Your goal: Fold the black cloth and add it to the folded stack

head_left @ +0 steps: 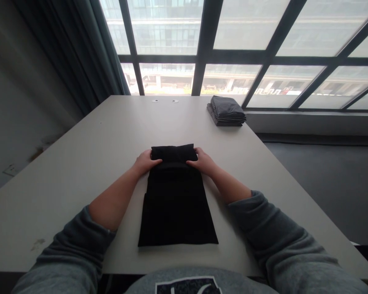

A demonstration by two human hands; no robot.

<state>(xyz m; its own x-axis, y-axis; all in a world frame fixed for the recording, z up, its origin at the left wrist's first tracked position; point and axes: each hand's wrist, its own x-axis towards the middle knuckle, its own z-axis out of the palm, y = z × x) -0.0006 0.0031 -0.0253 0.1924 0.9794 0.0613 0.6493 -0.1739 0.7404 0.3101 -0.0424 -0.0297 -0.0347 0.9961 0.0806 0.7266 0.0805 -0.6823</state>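
Note:
A black folded garment (178, 208) lies lengthwise on the white table in front of me, its wide end toward my body. Its far end is lifted and turned over as a narrow flap. My left hand (145, 161) grips the left edge of that flap, thumb on top and fingers tucked behind the cloth. On the opposite edge my right hand (202, 161) holds the flap the same way, thumb on the near face. The fingers behind the fabric are mostly hidden. I cannot tell what kind of garment it is.
A stack of folded grey and dark clothes (227, 111) sits at the table's far right corner. The white table (88, 163) reaches to a large framed window (205, 41). Two round cable holes lie near its far edge. A dark curtain (76, 53) hangs at the left.

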